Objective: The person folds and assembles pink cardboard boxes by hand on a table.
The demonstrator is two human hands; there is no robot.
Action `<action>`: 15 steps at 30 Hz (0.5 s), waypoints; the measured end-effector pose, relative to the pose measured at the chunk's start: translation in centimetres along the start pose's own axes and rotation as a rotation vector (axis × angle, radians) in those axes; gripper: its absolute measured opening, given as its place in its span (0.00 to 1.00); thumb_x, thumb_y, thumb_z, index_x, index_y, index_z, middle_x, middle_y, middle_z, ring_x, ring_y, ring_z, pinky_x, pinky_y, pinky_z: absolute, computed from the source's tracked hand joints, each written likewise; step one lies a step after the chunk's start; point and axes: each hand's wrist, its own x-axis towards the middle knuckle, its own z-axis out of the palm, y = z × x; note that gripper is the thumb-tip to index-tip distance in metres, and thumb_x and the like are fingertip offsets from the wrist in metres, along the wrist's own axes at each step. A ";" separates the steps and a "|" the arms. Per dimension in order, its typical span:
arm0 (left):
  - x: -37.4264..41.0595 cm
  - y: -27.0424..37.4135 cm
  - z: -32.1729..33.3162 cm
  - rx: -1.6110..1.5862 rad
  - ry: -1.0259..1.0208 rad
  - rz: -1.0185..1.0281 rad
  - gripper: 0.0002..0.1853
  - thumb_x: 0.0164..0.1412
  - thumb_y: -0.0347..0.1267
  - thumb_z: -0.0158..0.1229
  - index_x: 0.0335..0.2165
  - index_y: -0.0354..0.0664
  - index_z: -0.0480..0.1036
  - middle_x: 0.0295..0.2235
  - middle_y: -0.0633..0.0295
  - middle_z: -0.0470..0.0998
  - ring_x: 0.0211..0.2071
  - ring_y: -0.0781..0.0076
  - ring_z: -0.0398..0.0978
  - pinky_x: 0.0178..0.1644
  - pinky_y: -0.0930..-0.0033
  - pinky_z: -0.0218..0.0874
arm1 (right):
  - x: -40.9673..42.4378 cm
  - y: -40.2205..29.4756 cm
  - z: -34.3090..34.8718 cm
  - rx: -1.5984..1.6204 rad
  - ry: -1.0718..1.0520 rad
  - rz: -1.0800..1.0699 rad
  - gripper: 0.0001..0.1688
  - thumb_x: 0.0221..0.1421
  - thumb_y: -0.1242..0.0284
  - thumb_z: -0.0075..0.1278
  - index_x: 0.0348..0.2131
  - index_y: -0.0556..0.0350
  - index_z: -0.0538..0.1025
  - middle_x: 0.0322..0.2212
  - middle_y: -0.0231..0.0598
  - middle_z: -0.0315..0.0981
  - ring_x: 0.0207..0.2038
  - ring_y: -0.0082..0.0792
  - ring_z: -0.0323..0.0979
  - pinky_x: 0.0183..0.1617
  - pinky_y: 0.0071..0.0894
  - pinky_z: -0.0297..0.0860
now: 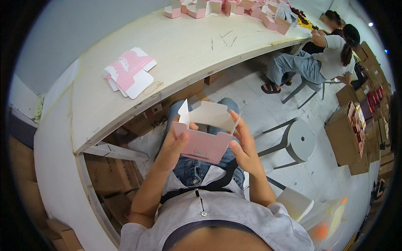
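A pink cardboard box [205, 142] with a white inside is held over my lap, partly folded, its flaps standing up. My left hand [176, 144] grips its left side, with the thumb on the pink front panel and fingertips showing inside. At the right side, my right hand [245, 144] holds the box by its edge and a raised flap, thumb in front. On the white table lies a stack of flat pink-and-white box blanks [130, 72], with a rubber band [153, 88] beside it.
The white table [188, 53] curves ahead and left. Folded pink boxes [198, 9] are grouped at its far edge. A grey stool [300, 139] stands on my right, near an open carton [342, 135]. A co-worker [336, 56] sits farther along the table, another person beyond.
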 end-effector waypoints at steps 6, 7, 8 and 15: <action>0.2 0.4 2.1 0.082 0.033 0.101 0.38 0.48 0.41 0.62 0.52 0.41 0.50 0.43 0.61 0.62 0.38 0.73 0.68 0.40 0.73 0.62 | 0.1 0.9 1.9 0.231 0.179 0.021 0.36 0.55 0.56 0.38 0.55 0.61 0.52 0.50 0.43 0.56 0.52 0.35 0.59 0.51 0.33 0.58; 0.1 0.2 2.4 0.107 0.055 0.112 0.41 0.47 0.46 0.62 0.52 0.41 0.50 0.43 0.61 0.64 0.39 0.72 0.69 0.40 0.72 0.63 | -0.1 1.1 2.3 0.304 0.201 0.030 0.36 0.55 0.56 0.38 0.55 0.61 0.53 0.50 0.43 0.56 0.51 0.34 0.60 0.50 0.32 0.58; 0.1 0.1 2.5 0.070 0.048 0.142 0.40 0.47 0.47 0.61 0.52 0.42 0.50 0.43 0.61 0.64 0.39 0.71 0.69 0.40 0.72 0.62 | -0.2 1.2 2.7 0.376 0.222 0.039 0.35 0.56 0.56 0.38 0.54 0.61 0.53 0.49 0.43 0.57 0.50 0.33 0.60 0.49 0.31 0.59; -0.1 -0.9 2.7 0.210 0.099 0.200 0.32 0.53 0.49 0.52 0.48 0.41 0.53 0.40 0.59 0.65 0.37 0.73 0.68 0.40 0.74 0.60 | -0.6 0.5 3.4 0.401 0.356 0.020 0.27 0.56 0.63 0.38 0.49 0.61 0.58 0.44 0.44 0.62 0.45 0.31 0.63 0.47 0.29 0.60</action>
